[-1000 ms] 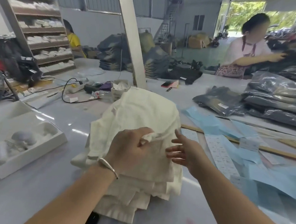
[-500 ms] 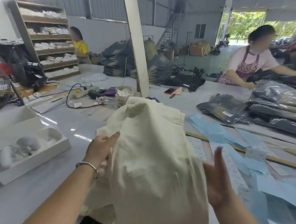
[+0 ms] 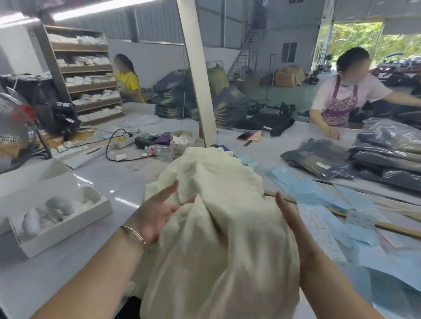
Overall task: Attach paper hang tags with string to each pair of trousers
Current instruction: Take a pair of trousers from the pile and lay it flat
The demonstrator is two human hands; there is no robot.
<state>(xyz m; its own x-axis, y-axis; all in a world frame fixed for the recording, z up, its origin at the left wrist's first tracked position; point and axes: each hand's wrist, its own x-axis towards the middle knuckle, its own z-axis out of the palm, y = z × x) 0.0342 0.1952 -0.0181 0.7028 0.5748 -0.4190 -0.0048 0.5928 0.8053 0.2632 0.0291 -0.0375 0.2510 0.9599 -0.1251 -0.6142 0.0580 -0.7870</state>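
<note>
– Where are the cream trousers point(image 3: 224, 235)?
– Lifted up in front of you, over the white counter point(image 3: 34, 279).
– And my hands?
– Your left hand point(image 3: 155, 215) and right hand point(image 3: 292, 222) press flat against the sides, fingers straight. Blue papers point(image 3: 307, 188) lie to your right.

The trousers point(image 3: 215, 224) lie heaped on the table point(image 3: 46, 280), between the left hand point(image 3: 155, 215) and right hand point(image 3: 292, 220). A box point(image 3: 57, 233) sits left of them, paper strips point(image 3: 309, 191) right, bagged stacks point(image 3: 394, 157) behind those.
</note>
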